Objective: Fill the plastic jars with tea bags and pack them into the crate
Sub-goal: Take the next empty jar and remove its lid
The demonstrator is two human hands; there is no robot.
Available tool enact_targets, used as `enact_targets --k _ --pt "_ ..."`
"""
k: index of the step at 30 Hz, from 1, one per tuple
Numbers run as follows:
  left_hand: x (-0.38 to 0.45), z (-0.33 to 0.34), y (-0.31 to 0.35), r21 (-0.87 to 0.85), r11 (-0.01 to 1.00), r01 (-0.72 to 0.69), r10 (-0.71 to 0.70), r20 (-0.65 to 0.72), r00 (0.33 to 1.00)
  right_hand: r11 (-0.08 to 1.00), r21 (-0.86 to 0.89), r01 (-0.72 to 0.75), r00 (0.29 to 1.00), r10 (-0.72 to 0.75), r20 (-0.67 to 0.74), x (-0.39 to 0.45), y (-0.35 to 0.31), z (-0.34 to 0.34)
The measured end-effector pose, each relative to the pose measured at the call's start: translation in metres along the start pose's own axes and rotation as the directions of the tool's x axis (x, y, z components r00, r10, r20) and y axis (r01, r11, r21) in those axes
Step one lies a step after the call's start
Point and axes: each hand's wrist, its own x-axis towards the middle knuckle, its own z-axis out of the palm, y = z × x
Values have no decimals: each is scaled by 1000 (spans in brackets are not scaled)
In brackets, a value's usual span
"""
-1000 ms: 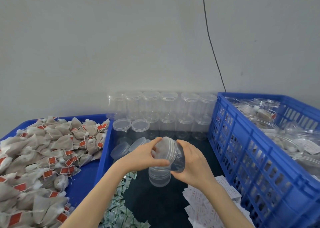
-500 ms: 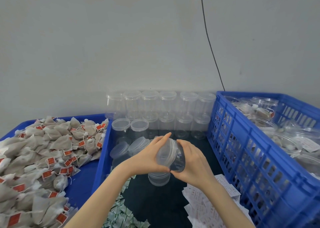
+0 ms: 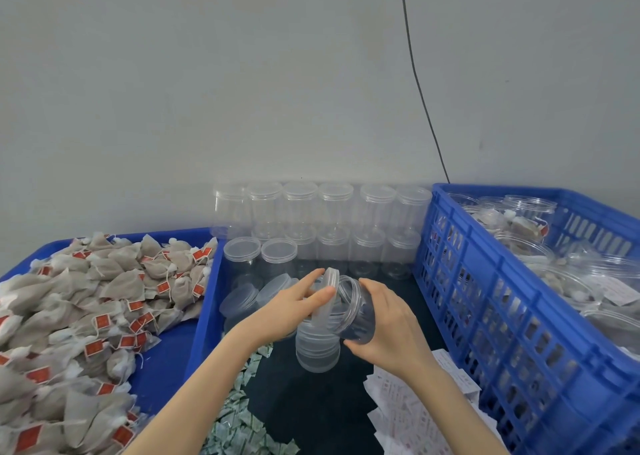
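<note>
My right hand (image 3: pixel 388 330) grips a clear empty plastic jar (image 3: pixel 356 309), tilted with its mouth toward the left. My left hand (image 3: pixel 291 312) pinches the jar's clear lid (image 3: pixel 327 290), which stands a small gap off the jar's mouth. Below them stands a short stack of clear lids (image 3: pixel 317 347). A heap of tea bags (image 3: pixel 79 319) with red tags fills the blue tray (image 3: pixel 204 319) on the left. The blue crate (image 3: pixel 485 316) on the right holds several filled jars (image 3: pixel 519 226).
Two rows of stacked empty lidded jars (image 3: pixel 322 226) line the wall behind my hands. Two jars lie on their sides (image 3: pixel 256 297) by the tray. Small green-white sachets (image 3: pixel 242 423) and white paper labels (image 3: pixel 408 406) are strewn on the dark table surface.
My left hand has pulled the lid off the jar's mouth; a second ago the lid sat closed on the jar. Both hands stayed in about the same place.
</note>
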Motion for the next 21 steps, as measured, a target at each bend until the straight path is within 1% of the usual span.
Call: enact_targets --k 5,8,10,12,13,15,17,19,21 --pt "2 0 -2 -74 996 40 -38 24 999 999 -29 -33 999 33 5 -4 6 1" --pt "10 -1 -6 -169 984 61 -56 35 998 996 -21 -89 996 89 -23 -6 10 0" --pt "19 -2 -8 -223 972 79 -82 -2 997 985 19 -171 985 171 -28 -8 10 0" --pt "32 -3 -11 -212 972 104 -121 -73 990 970 56 -238 970 240 -33 -11 12 2" --pt "39 -4 -13 -158 981 112 -131 -119 984 961 71 -267 962 270 -34 -13 13 3" --pt "53 -7 -17 10 992 123 -118 -210 971 945 96 -314 948 318 -31 -17 14 5" --pt "65 -8 -20 174 975 138 -86 -275 958 936 105 -336 940 340 -16 -20 16 6" --pt "77 -7 -21 300 936 186 -93 -298 950 931 111 -347 937 348 8 -22 17 7" --pt "85 -1 -23 414 876 248 -134 -285 949 921 130 -366 930 366 26 -23 18 7"
